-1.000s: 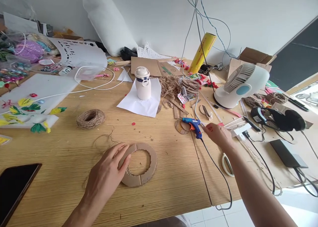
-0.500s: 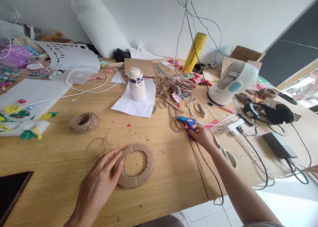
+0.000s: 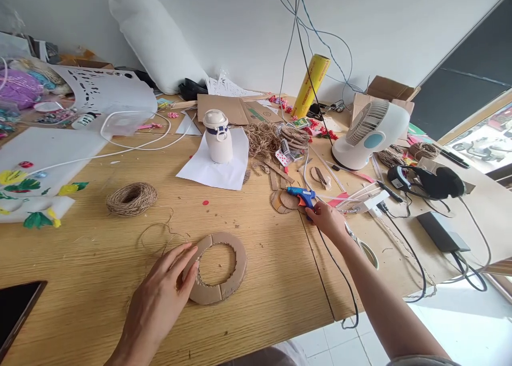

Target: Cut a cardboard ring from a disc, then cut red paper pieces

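A flat cardboard ring (image 3: 236, 264) with a ragged inner edge lies on the table near me. My left hand (image 3: 162, 286) holds its left side, thumb and fingers bent over the band. Over to the right, my right hand (image 3: 326, 219) is closed around the handle of a blue hot glue gun (image 3: 303, 196) with an orange trigger. The nozzle points left, above some round cardboard pieces (image 3: 282, 201). From the gun a black cord runs down past the table's front edge. Loose jute twine (image 3: 164, 235) trails beside my left hand, near a coil of twine (image 3: 133, 199).
A white bottle (image 3: 219, 139) stands on paper at the middle back. To the right are a white fan (image 3: 372, 134), scissors (image 3: 367, 253), a power strip (image 3: 370, 203), headphones (image 3: 428, 180) and a black adapter (image 3: 443, 231). A dark tablet (image 3: 18, 312) lies at front left.
The glue gun in my right hand has shifted slightly right over the cardboard pieces. My left hand stays on the ring. The whole view has shifted a little.
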Demonstrator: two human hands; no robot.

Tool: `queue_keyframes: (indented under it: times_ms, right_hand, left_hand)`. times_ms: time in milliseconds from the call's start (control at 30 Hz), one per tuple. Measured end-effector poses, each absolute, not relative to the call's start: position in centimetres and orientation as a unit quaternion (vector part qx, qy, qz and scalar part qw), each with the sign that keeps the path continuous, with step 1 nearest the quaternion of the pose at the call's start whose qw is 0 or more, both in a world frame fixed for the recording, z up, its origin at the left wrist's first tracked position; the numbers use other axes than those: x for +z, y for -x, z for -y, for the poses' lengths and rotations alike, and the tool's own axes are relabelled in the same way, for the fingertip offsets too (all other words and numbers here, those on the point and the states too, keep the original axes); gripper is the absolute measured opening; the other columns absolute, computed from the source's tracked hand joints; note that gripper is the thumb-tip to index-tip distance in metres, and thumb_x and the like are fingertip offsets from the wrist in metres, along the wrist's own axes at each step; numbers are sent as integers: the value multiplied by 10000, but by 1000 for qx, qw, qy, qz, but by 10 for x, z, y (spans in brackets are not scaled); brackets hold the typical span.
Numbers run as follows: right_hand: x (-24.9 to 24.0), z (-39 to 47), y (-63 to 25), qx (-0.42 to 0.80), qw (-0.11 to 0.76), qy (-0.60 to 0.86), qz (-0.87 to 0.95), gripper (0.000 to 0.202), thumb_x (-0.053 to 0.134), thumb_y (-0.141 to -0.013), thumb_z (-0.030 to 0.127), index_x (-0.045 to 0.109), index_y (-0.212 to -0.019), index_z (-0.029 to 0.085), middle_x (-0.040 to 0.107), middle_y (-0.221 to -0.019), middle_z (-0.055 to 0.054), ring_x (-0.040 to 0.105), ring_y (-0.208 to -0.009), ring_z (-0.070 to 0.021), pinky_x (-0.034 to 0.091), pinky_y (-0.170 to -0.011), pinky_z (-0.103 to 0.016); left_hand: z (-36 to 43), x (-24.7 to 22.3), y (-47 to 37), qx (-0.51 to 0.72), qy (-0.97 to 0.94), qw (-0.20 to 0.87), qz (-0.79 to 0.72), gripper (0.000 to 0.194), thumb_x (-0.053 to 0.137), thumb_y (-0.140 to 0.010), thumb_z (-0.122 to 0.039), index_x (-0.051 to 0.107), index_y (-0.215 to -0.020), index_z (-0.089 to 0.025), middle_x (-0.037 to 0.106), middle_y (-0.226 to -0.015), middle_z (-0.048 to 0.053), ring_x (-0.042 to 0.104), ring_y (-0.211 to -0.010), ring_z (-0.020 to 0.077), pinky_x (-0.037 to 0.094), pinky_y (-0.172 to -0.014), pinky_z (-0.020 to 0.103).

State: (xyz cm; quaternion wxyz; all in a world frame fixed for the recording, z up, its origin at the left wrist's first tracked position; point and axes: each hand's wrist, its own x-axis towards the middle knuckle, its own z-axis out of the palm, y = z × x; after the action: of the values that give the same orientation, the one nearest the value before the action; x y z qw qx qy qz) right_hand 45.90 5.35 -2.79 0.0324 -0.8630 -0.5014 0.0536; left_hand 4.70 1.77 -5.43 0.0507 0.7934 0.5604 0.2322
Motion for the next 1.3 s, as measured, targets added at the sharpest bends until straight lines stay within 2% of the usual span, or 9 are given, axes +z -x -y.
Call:
queue_keyframes:
  times_ms: [133,233,367,500,767,933,1100,1200,1300]
  right_hand:
    - [-18,-52,-485,18,44,875,481,439,435,-926,589,712,-869,253,734,-793,-34,653,-741,-196,379,-606,-271]
    - [-4,-58,-529,-34,36,901,430,391,391,-974,435,700,-1084,223,733,-982,-98,648,-893,-250,422,-686,-326]
    - [3,-74,-586,-40,-13,907,420,242,538,-947,318,684,-1109,214,665,-1183,-103,550,-1171,-281,475,-888,-409]
    - [-6,-91,-610,-13,-65,898,435,315,583,-958,368,604,-1221,196,588,-1291,-91,602,-1096,-215,515,-942,-446]
    - [-20,-110,-619,31,-71,912,403,364,601,-948,364,579,-1255,170,597,-1262,-93,616,-1076,-227,536,-902,-448]
    - [11,-107,-615,24,23,918,395,304,620,-934,345,618,-1170,153,625,-1202,-87,618,-1067,-227,524,-912,-454]
    - [51,-93,-589,26,231,882,411,83,615,-849,241,600,-847,159,662,-866,-90,668,-945,-260,512,-885,-471]
    - [50,-80,-548,113,363,810,446,180,621,-822,354,548,-868,196,651,-753,-22,677,-689,-179,591,-733,-400]
    - [32,-67,-487,250,427,725,479,325,687,-744,485,560,-822,196,637,-668,-2,667,-653,-174,627,-693,-400]
  left_hand:
    - [-17,-58,-43,232,-791,61,-562,344,433,-973,-423,628,-1214,-275,645,-1309,50,664,-1109,238,570,-820,328]
    - [-17,-58,-38,238,-792,63,-558,350,434,-972,-447,616,-1219,-278,644,-1311,48,652,-1129,249,562,-832,346]
    - [-16,-57,-36,242,-786,57,-566,351,418,-976,-445,617,-1212,-278,650,-1303,43,662,-1109,250,563,-796,352]
    - [-14,-58,-37,249,-781,59,-569,357,429,-966,-451,634,-1201,-276,659,-1292,31,667,-1102,248,567,-786,341]
    - [-13,-60,-35,234,-785,55,-570,358,439,-973,-458,642,-1200,-270,663,-1284,28,679,-1072,217,553,-749,291]
    - [-14,-58,-35,251,-786,52,-562,362,441,-976,-456,654,-1186,-250,669,-1266,35,677,-1076,225,545,-809,312]
    - [-18,-47,-43,285,-776,79,-558,337,478,-966,-424,668,-1184,-251,672,-1258,40,668,-1092,238,544,-829,331]
    - [-23,-36,-60,316,-766,163,-536,319,511,-952,-407,684,-1178,-263,675,-1252,43,658,-1110,234,533,-924,352]
    - [-26,-23,-84,328,-724,329,-510,322,571,-919,-421,700,-1166,-258,677,-1253,56,648,-1141,242,518,-1007,383]
